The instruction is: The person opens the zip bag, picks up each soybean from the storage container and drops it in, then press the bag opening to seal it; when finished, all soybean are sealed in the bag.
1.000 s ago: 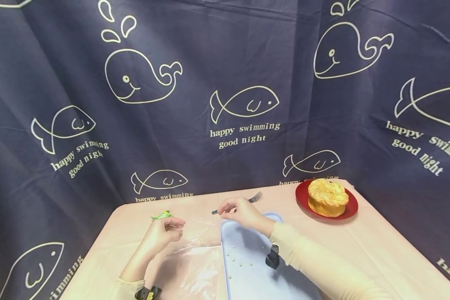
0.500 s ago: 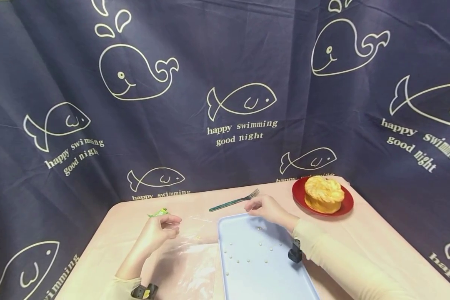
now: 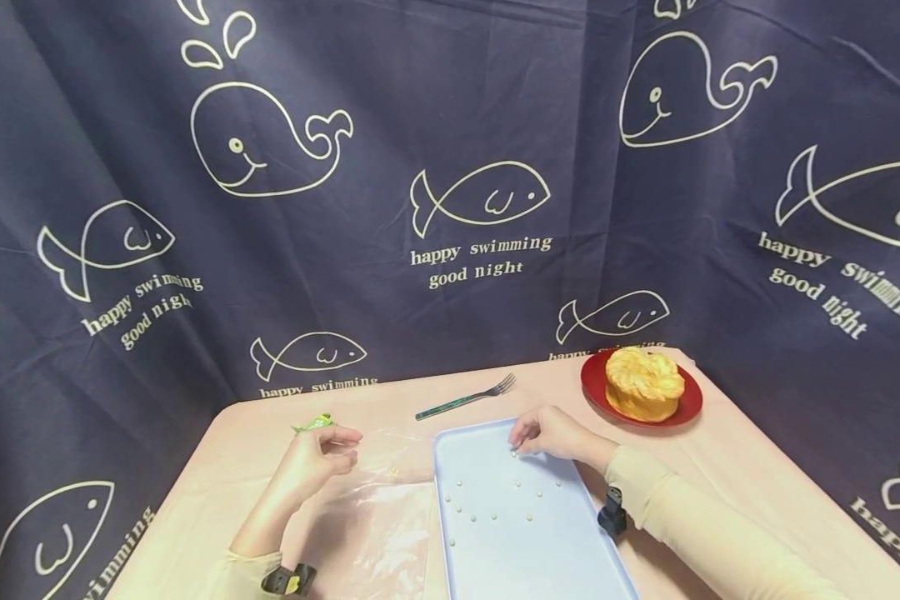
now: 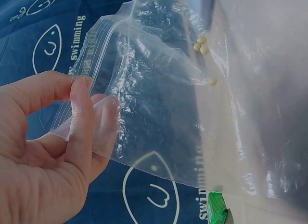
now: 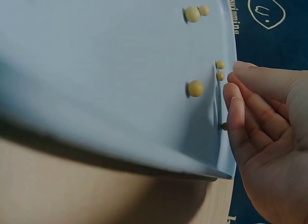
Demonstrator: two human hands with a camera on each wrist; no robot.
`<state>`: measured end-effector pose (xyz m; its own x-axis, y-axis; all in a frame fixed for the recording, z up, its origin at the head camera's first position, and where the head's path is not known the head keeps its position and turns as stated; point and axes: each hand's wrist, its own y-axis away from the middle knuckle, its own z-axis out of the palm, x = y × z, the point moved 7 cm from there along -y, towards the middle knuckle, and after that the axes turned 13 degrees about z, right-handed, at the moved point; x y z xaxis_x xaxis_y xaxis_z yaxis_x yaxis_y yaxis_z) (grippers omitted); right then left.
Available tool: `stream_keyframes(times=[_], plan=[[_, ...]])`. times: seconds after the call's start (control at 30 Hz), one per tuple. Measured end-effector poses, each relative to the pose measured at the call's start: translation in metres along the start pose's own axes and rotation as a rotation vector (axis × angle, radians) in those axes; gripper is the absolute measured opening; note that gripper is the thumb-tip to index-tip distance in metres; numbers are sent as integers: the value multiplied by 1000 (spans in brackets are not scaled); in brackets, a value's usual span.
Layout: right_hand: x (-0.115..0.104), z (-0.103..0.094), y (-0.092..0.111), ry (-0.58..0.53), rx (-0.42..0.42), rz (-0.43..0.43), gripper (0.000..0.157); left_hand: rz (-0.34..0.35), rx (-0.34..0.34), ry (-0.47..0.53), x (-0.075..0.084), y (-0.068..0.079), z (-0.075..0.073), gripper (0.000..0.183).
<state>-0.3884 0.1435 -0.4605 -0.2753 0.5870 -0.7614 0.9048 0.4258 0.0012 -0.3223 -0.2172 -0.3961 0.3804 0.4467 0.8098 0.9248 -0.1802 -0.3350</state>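
Note:
My left hand [image 4: 62, 137] pinches the rim of a clear zip-lock bag [image 4: 154, 84] between thumb and fingers, beside its zip strip. Several round, pale yellow soybeans [image 4: 201, 46] lie in the bag. Over the far right part of a light blue tray [image 3: 495, 558], my right hand [image 3: 558, 433] reaches down with bent fingers. In the right wrist view its thumb and fingertips are apart, close to a pair of soybeans [image 5: 220, 70] by the tray's rim; no bean shows between them. More soybeans [image 3: 473, 518] lie scattered on the tray.
A fork [image 3: 465, 397] with a green handle lies beyond the tray. To the far right stands a red plate [image 3: 591, 379] bearing a braided round bread [image 3: 643, 385]. A small green packet [image 3: 317, 422] lies beyond my left hand. Behind the table hangs a dark blue printed curtain [image 3: 390, 100].
My right hand has moved right and back from in front of the fork to above the tray, uncovering the fork. The left hand holds the bag in nearly the same place. The head view has shifted slightly.

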Motion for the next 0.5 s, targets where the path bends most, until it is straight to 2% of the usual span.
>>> stream_keyframes(times=[0.5], plan=[[0,9,-2,50,-4,-32,16,2,4,-3,4,1,2,30]])
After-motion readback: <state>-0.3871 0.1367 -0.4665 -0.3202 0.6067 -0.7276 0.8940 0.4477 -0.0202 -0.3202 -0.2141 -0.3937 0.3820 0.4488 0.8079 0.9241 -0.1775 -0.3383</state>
